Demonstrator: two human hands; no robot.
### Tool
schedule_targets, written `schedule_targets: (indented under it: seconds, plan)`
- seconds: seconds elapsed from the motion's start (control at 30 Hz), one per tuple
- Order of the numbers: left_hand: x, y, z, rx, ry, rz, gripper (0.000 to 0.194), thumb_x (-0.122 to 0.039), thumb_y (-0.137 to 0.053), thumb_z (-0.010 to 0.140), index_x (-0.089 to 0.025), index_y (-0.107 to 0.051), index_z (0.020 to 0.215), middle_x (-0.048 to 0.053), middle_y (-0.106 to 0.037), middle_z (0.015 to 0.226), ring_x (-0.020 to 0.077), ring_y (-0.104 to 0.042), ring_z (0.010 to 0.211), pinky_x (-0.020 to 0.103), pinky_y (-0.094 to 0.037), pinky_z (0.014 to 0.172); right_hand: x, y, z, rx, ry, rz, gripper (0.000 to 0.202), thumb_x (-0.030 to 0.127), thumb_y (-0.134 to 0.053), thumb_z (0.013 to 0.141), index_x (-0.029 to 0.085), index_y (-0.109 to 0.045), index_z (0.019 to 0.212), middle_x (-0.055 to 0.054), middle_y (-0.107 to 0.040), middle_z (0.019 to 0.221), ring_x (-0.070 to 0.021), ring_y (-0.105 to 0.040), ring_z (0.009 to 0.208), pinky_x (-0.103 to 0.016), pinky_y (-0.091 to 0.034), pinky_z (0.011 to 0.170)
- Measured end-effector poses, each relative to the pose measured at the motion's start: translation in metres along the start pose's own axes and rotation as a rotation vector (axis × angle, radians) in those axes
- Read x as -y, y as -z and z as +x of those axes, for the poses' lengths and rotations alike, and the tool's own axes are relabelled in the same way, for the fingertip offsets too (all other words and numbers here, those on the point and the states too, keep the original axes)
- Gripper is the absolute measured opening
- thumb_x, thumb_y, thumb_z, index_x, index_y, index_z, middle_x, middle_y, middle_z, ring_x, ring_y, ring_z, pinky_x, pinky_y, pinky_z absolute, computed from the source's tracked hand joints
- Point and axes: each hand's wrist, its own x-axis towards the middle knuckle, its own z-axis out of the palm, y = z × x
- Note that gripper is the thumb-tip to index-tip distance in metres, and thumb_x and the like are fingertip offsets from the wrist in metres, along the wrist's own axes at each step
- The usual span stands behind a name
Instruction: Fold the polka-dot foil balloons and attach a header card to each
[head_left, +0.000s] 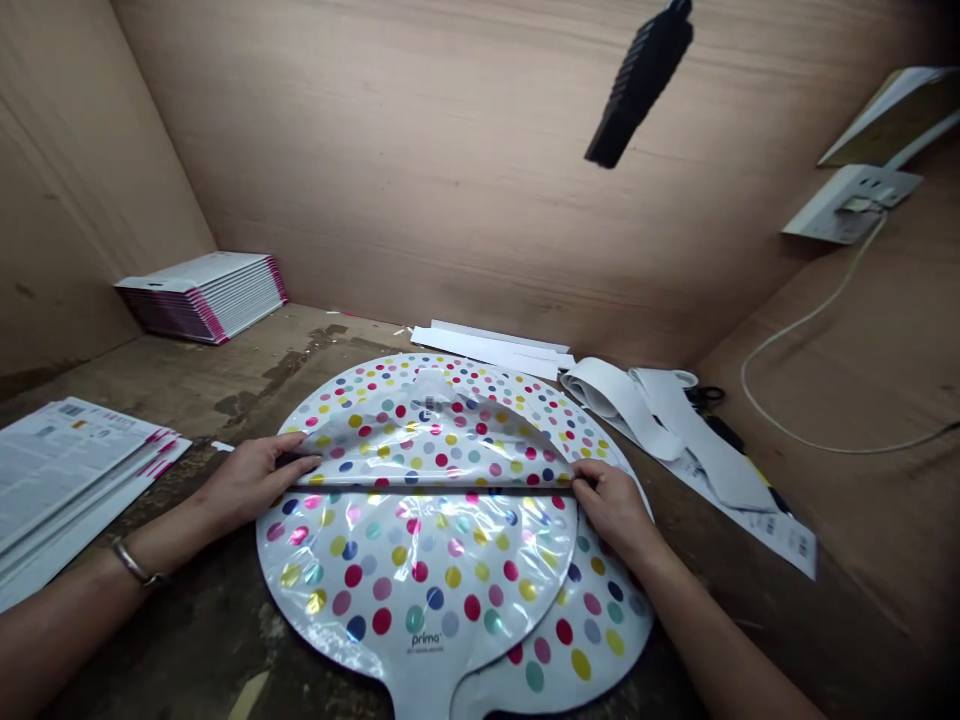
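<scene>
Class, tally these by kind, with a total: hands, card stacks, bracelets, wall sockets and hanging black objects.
Hands: 2 (left hand, right hand, both holding the dotted sheet)
Card stacks: 2 (corner stack, left-edge stack)
Bracelet: 1
Wall socket: 1
Hanging black object: 1
Total: 7

We log modest light, seemingly from overhead. On the spotted foil balloon (416, 585) we see white glare streaks, and a dark shadow line under its fold. Beyond the balloon, the wooden panel (412, 220) is paler and soft; left of the balloon, the surface (217, 600) is murky and fine print on cards (71, 470) blurs. Far above and right of the balloon, we record a blackened corner.
</scene>
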Motion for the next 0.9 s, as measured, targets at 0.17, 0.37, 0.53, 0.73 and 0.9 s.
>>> schedule_targets:
  seconds: [0.17,0.37,0.53,0.73,0.9]
  plan:
    - [-0.006,-0.001,0.0,-0.011,-0.002,0.035,0.042,-0.058,-0.051,0.076,-0.018,-0.063,0.079,0.002,-0.065,0.076,0.0203,-0.057,0.071,0.027,-0.043,0.061,0.012,0.006,0.006,-0.147,-0.083,-0.029,0.033,0.024,-0.037,0.081,0.018,-0.063,0.1,-0.009,-0.065,0.105,-0.0234,-0.057,0.102,-0.034,-0.041,0.088]
    - [-0.018,0.002,-0.002,0.024,-0.037,0.044,0.037,-0.052,-0.045,0.081,-0.019,-0.058,0.075,0.0,-0.058,0.069,0.0166,-0.052,0.064,0.024,-0.04,0.058,0.035,-0.005,0.008,0.058,-0.07,0.007,0.049,0.051,-0.05,0.08,0.018,-0.058,0.115,-0.012,-0.064,0.113,-0.0274,-0.059,0.101,-0.035,-0.045,0.082]
    - [-0.015,0.01,-0.01,-0.046,0.02,0.1,0.036,-0.053,-0.045,0.083,-0.019,-0.058,0.079,0.0,-0.062,0.076,0.0184,-0.055,0.071,0.025,-0.039,0.062,0.031,-0.007,0.007,0.201,-0.011,0.016,0.028,0.047,-0.048,0.082,0.022,-0.06,0.075,-0.001,-0.066,0.075,-0.0193,-0.061,0.07,-0.027,-0.045,0.061]
    - [-0.011,0.012,-0.006,-0.092,0.106,0.221,0.037,-0.05,-0.037,0.087,-0.02,-0.056,0.076,0.0,-0.062,0.072,0.0188,-0.057,0.069,0.026,-0.035,0.06,0.033,-0.012,0.013,0.048,-0.056,-0.091,0.028,0.045,-0.037,0.087,0.024,-0.054,0.08,-0.001,-0.063,0.071,-0.0201,-0.058,0.071,-0.029,-0.041,0.064]
    - [-0.015,0.01,0.004,-0.127,0.216,0.22,0.038,-0.054,-0.041,0.084,-0.021,-0.059,0.077,0.001,-0.065,0.074,0.0201,-0.058,0.072,0.025,-0.034,0.059,0.031,-0.015,0.029,0.003,-0.116,-0.182,0.029,0.045,-0.039,0.084,0.022,-0.057,0.079,-0.006,-0.065,0.073,-0.0236,-0.059,0.072,-0.032,-0.04,0.063]
